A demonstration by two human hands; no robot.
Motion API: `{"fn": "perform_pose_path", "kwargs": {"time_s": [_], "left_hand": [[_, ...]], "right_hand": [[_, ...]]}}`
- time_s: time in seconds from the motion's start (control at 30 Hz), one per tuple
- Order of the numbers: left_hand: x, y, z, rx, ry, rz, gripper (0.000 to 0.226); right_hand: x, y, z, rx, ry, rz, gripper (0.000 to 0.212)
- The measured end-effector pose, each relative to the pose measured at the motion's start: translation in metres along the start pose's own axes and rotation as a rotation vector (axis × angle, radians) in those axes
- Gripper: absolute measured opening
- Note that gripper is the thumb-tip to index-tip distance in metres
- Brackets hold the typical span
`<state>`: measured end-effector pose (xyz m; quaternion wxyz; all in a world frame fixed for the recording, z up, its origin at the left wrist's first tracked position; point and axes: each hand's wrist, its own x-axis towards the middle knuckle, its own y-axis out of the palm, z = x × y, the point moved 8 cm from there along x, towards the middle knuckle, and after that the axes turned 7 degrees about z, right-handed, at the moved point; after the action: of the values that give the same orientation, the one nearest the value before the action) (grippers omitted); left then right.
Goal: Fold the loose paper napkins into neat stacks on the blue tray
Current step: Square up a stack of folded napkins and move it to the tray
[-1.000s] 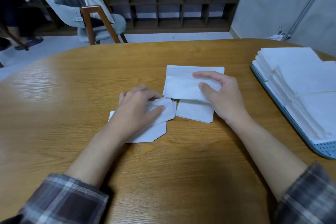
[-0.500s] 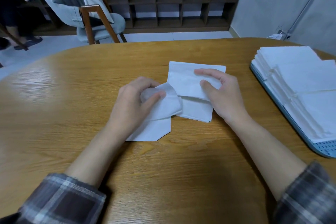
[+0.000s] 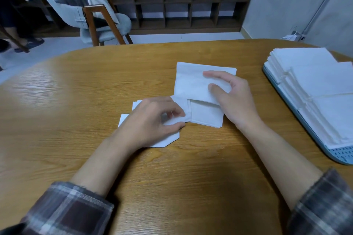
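Folding step: left hand (image 3: pixel 150 122) pinched a napkin flap (image 3: pixel 182 104), apparently mid-crease; right hand (image 3: pixel 236 101) gripped the upper napkin (image 3: pixel 191 82). Next move required flattening, then transfer to blue tray (image 3: pixel 340 154).

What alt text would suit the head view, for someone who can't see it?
A person's left hand pinches a napkin while the right hand holds a second napkin on a wooden table. Napkin stacks sit on a blue tray at the right.
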<state>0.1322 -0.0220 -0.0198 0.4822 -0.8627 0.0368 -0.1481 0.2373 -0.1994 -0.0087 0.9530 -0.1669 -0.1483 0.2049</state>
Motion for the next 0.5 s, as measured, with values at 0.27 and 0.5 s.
{"fn": "perform_pose_path", "kwargs": {"time_s": [0.27,0.5], "left_hand": [[-0.001,-0.004,-0.005,0.034,-0.001,-0.049,0.027],[-0.002,-0.021,-0.010,-0.114,-0.013,-0.105,0.035]], "right_hand": [[-0.003,0.011,0.010,0.147,-0.044,0.148,0.049],[-0.007,0.014,0.017,0.133,-0.113,0.203,0.050]]}}
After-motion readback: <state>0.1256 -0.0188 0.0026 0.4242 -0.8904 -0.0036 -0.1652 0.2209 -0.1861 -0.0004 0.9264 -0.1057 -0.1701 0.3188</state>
